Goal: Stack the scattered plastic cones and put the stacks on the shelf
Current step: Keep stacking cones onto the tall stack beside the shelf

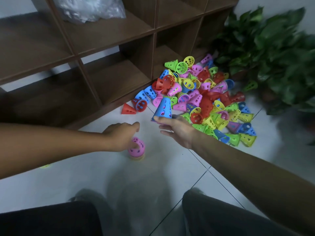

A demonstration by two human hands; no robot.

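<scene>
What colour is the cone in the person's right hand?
Blue, with holes in its side; the right hand holds the cone by its wide rim. The head view shows it.

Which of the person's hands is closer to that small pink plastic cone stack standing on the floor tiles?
Left. The left hand is right over the pink plastic cone stack, fingers touching its top. The right hand is off to the side, holding a blue plastic cone.

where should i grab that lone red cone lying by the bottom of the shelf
The red cone lies on its side on the floor, apart from the pile, narrow end toward the shelf. Probably come from above and pinch across its tapered wall near the wide rim; the holes give fingertips purchase.
</scene>
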